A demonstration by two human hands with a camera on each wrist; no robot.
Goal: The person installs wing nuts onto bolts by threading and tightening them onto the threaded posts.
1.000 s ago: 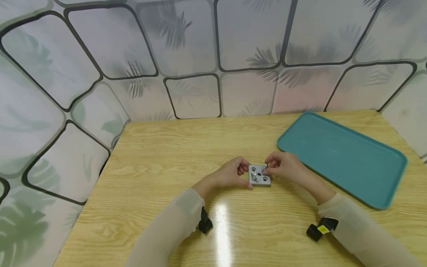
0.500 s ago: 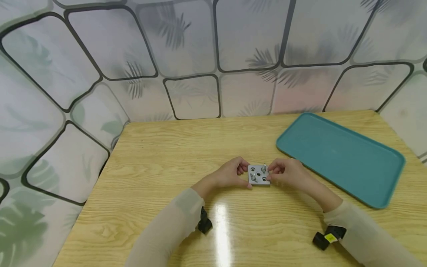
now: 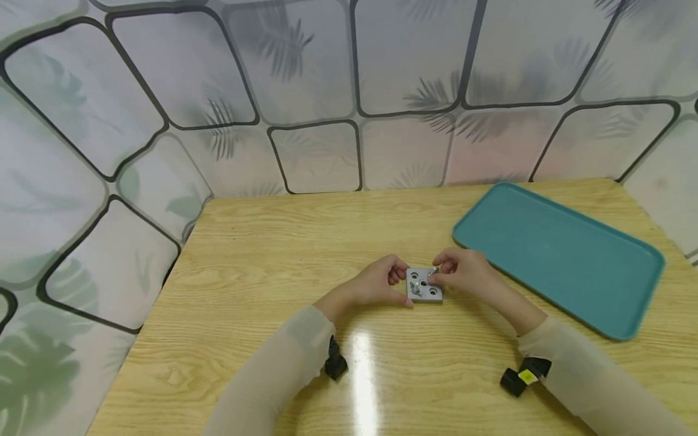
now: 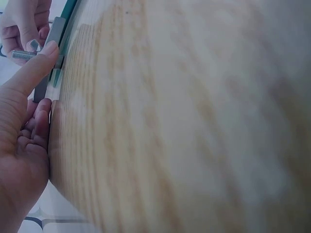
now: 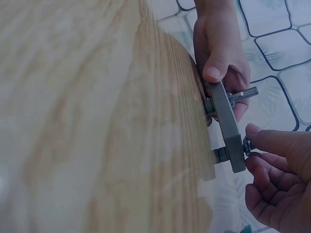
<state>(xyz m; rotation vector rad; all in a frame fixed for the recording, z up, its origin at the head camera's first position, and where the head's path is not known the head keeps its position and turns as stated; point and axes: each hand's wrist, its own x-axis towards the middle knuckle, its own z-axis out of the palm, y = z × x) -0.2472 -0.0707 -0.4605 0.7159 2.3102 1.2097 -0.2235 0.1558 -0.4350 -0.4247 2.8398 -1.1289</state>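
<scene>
A small square metal plate [image 3: 424, 295] with several holes lies near the middle of the table. Bolts stand up through two of its corners, and their heads show beneath it in the right wrist view. My left hand [image 3: 376, 283] grips the plate's left side, thumb at the near corner and fingers at the far one. A wing nut [image 3: 417, 287] sits on the near-left bolt [image 5: 249, 93]. At the far-right corner, my right hand [image 3: 463, 269] pinches another wing nut [image 5: 248, 146] between thumb and index finger, which partly cover it.
A teal tray [image 3: 551, 248] lies behind and to the right of my right hand, close to that forearm. The wooden table [image 3: 283, 254] ends at a patterned wall covering [image 3: 316, 157]. Each wrist wears a black camera [image 3: 335, 366].
Half a second ago my right hand was off the wing nut, at the plate's right edge. It has moved back up and left onto the nut. My left hand has stayed put.
</scene>
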